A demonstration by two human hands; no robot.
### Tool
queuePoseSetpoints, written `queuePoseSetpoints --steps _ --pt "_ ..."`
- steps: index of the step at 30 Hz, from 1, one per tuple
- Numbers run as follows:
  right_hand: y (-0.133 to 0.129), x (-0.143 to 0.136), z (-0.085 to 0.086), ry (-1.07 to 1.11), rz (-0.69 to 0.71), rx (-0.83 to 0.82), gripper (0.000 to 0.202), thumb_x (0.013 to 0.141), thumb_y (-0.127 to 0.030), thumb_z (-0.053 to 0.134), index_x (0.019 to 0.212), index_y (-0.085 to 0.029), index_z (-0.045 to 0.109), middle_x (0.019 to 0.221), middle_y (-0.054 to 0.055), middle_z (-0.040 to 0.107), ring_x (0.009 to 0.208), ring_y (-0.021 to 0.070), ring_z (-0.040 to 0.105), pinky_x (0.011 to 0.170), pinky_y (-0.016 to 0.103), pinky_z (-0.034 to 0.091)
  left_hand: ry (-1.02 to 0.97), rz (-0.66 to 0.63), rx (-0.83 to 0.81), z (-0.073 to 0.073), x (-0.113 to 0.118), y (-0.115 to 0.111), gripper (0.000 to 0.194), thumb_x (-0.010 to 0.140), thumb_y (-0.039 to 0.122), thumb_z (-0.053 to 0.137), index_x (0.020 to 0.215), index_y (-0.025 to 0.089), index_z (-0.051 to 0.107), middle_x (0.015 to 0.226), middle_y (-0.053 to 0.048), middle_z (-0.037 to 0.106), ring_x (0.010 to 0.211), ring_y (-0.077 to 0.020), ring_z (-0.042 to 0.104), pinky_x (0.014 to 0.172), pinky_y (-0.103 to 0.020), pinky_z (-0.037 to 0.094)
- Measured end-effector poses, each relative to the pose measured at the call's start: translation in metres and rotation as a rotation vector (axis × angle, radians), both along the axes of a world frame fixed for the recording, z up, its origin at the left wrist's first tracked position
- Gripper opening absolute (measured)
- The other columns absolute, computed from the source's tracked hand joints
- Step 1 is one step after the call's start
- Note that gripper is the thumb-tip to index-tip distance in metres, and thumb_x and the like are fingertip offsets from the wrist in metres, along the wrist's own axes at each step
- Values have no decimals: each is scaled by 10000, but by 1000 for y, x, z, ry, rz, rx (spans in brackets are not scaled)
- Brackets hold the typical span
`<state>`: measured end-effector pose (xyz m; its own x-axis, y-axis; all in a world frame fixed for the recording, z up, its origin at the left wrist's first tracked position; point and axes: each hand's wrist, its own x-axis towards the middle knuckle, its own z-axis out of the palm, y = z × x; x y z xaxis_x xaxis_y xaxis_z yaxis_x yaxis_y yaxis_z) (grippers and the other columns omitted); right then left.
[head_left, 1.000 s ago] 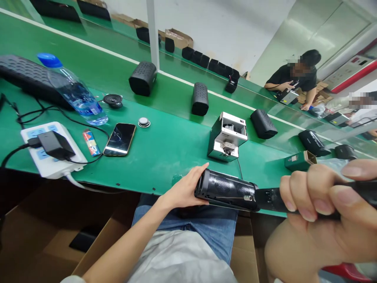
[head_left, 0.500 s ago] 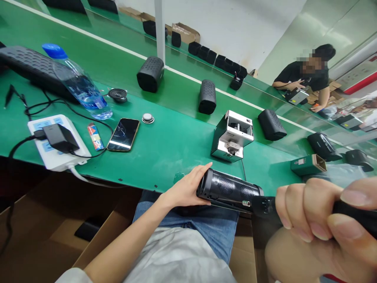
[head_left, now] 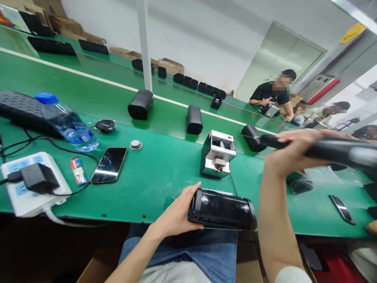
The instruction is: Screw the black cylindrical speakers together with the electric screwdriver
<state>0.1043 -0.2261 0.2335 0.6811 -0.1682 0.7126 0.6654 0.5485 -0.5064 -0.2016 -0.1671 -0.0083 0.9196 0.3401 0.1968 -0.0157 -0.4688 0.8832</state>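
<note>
My left hand (head_left: 181, 212) is wrapped round the left end of a black speaker (head_left: 222, 209), which lies on its side at the table's near edge, above my lap. Raised to the right, my right hand (head_left: 294, 151) grips a black electric screwdriver (head_left: 341, 151), its thin bit pointing left and held clear of the speaker. Behind the speaker stands a silver and black screw feeder (head_left: 218, 154). Motion blurs the screwdriver, and I cannot tell whether a screw is on its bit.
Leftward lie a phone (head_left: 108, 165), a power strip (head_left: 32, 196), a water bottle (head_left: 69, 124), a loose speaker driver (head_left: 105, 125) and a small round part (head_left: 136, 145). Speaker housings (head_left: 140, 104) stand along the green bench. Another phone (head_left: 342, 209) is at right; people work farther off.
My right hand has drawn the screwdriver away from the speaker, up and toward the screw feeder's side. My left hand keeps its hold on the speaker. The camera view has shifted.
</note>
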Motion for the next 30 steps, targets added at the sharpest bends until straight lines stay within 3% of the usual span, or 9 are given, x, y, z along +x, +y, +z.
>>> queuePoseSetpoints --steps 3,7,9,13,18,24,30 --pt "20 2 -9 -63 1 -54 263 774 -270 800 977 -244 635 566 -68 575 431 173 521 468 296 497 23 12 -16 -1 0 -2 1517 735 183 1105 1876 391 125 1868 -199 391 1733 -481 420 1409 -713 422" --pt "-7 -20 1 -105 74 -2 316 760 -186 705 1062 -259 648 559 -122 540 401 156 415 417 269 422 38 3 -32 -3 0 -2 1528 721 169 1118 1868 414 137 1883 -184 367 1746 -480 397 1410 -715 422" --pt "-18 -34 9 -113 172 -75 318 744 -168 712 1043 -262 663 565 -127 531 395 146 405 410 260 412 36 -1 -32 -3 0 -1 1540 721 153 1116 1866 418 121 1876 -179 374 1748 -467 395 1423 -715 400" --pt "-9 -52 3 -61 304 -274 235 779 -190 798 929 -260 631 536 -122 530 378 147 465 402 260 448 44 -6 -37 -1 1 0 1543 721 145 1118 1859 417 113 1876 -189 361 1751 -461 386 1431 -721 379" --pt "20 -49 -21 -47 289 -379 212 825 -238 820 906 -238 624 548 -106 561 390 151 544 438 273 518 41 5 -61 2 1 -1 1494 725 133 1105 1848 409 158 1856 -181 391 1733 -456 419 1422 -713 401" --pt "29 -40 -24 42 262 -388 240 804 -270 816 951 -238 629 565 -109 561 397 158 557 421 273 520 33 7 -44 1 1 -1 1485 743 148 1097 1858 398 147 1862 -187 387 1728 -461 428 1410 -699 423" --pt "22 -49 -25 80 301 -408 292 777 -317 870 923 -240 629 548 -112 526 387 138 503 417 266 493 23 -1 -33 3 2 -1 1476 753 168 1102 1860 388 151 1848 -188 403 1722 -446 440 1416 -682 422"
